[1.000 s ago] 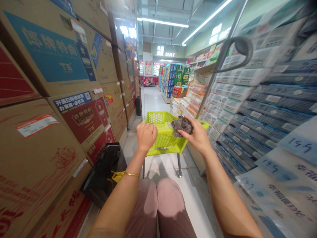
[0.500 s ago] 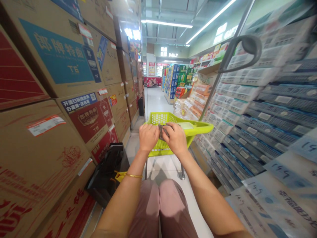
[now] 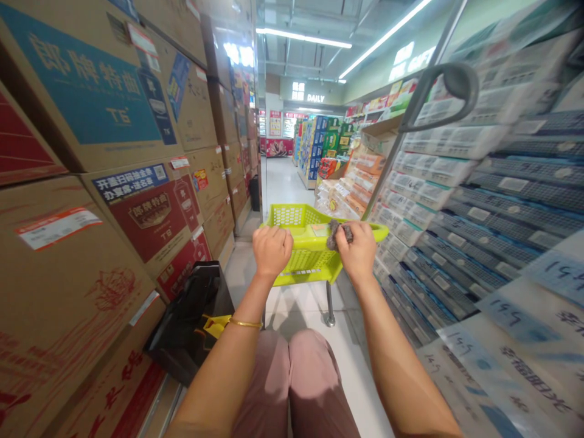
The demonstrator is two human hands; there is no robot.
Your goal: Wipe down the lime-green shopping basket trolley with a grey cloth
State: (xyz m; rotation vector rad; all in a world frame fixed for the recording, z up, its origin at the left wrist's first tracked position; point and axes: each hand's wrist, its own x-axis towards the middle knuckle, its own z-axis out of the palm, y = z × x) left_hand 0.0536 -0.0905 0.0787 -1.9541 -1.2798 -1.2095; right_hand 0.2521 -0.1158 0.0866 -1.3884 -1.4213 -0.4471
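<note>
In front of my knees stands a lime-green plastic shopping cart [image 3: 305, 267] with perforated walls. My left hand [image 3: 272, 250] is wrapped round the left part of its handle bar [image 3: 303, 236]. Farther right, my right hand [image 3: 359, 250] is closed on a crumpled grey-brown cloth [image 3: 335, 235], pressed against the right part of the same bar. A pale label [image 3: 320, 230] shows on the bar between the hands. The fingertips of both hands are mostly hidden from me.
Stacked cardboard cartons [image 3: 55, 261] wall the left side, with a black bag [image 3: 191, 322] beside them. Piles of wrapped packs [image 3: 438, 243] line the right. A grey hooked handle on a pole [image 3: 472, 97] leans in there. Ahead runs a tiled aisle [image 3: 283, 188] with goods displays [image 3: 314, 146].
My right hand has slid to the right along the handle bar with the cloth, away from my left hand. The left hand keeps its place, and the view has shifted slightly.
</note>
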